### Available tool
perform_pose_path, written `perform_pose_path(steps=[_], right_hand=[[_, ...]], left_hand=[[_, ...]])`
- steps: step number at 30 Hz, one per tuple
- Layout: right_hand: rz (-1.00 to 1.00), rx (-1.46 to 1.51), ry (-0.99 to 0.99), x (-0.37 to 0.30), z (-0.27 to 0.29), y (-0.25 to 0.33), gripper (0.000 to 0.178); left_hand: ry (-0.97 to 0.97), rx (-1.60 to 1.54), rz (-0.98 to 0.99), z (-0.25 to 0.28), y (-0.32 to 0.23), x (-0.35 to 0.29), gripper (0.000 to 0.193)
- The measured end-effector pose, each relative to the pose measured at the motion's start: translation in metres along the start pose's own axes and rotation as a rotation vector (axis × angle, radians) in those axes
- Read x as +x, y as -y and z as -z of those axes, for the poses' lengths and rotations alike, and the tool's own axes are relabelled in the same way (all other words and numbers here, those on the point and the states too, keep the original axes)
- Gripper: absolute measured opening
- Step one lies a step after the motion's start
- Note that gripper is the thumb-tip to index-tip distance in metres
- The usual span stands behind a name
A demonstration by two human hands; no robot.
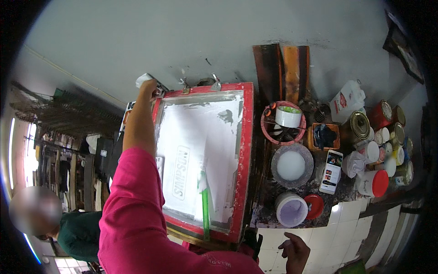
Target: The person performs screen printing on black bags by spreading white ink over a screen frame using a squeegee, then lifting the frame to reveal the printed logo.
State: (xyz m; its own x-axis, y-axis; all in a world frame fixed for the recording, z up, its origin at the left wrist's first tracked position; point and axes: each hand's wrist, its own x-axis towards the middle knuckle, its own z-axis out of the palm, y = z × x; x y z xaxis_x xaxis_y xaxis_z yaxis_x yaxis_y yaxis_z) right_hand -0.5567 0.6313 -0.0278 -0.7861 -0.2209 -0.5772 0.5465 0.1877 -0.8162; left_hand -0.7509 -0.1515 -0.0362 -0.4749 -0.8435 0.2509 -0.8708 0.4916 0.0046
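Note:
My left arm in a pink sleeve stretches to the far left corner of a red screen-printing frame (247, 137). There my left hand (148, 87) is closed around something, its fingers mostly hidden; a small white piece (142, 80) shows just beyond it. A green squeegee (205, 208) with a whitish end lies on the pale mesh of the screen (214, 137), over grey lettering. Metal clamps (216, 83) sit along the frame's far edge. At the lower right my right hand (295, 253) hangs above the tiled floor, fingers loosely bent and apart, holding nothing.
Right of the frame, a dark table carries a white-filled tub (291, 165), a pale purple tub (292, 210), a red lid (315, 206), a pink basket (263, 132), a phone (331, 172) and several cans and jars. A person in a dark green top (80, 235) is at the left.

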Motion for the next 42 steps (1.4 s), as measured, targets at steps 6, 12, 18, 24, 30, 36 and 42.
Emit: perform_pose_path(steps=[6, 12, 18, 24, 30, 36, 42], right_hand=[[0.067, -0.18, 0.093, 0.015, -0.009, 0.016, 0.034], [0.372, -0.439, 0.424, 0.025, -0.102, 0.088, 0.032], [0.83, -1.258, 0.984, 0.117, -0.317, 0.134, 0.058], [0.755, -1.681, 0.726, 0.123, -0.332, 0.189, 0.026], [0.749, -1.041, 0.544, 0.095, -0.254, 0.164, 0.032], [0.5, -0.909, 0.451, 0.049, -0.182, 0.12, 0.038], [0.27, -0.648, 0.328, 0.01, -0.124, 0.09, 0.032]], left_hand=[[0.402, -0.291, -0.227, 0.07, 0.083, -0.014, 0.06], [0.207, -0.279, -0.378, 0.065, 0.054, -0.065, 0.066], [0.248, -0.23, -0.343, 0.074, 0.058, -0.068, 0.074], [0.325, -0.164, -0.268, 0.095, 0.059, -0.076, 0.075], [0.252, -0.104, -0.444, 0.112, 0.04, -0.077, 0.068], [0.203, -0.233, -0.561, 0.086, -0.038, -0.108, 0.059], [0.227, -0.109, -0.447, 0.053, -0.066, -0.122, 0.03]])
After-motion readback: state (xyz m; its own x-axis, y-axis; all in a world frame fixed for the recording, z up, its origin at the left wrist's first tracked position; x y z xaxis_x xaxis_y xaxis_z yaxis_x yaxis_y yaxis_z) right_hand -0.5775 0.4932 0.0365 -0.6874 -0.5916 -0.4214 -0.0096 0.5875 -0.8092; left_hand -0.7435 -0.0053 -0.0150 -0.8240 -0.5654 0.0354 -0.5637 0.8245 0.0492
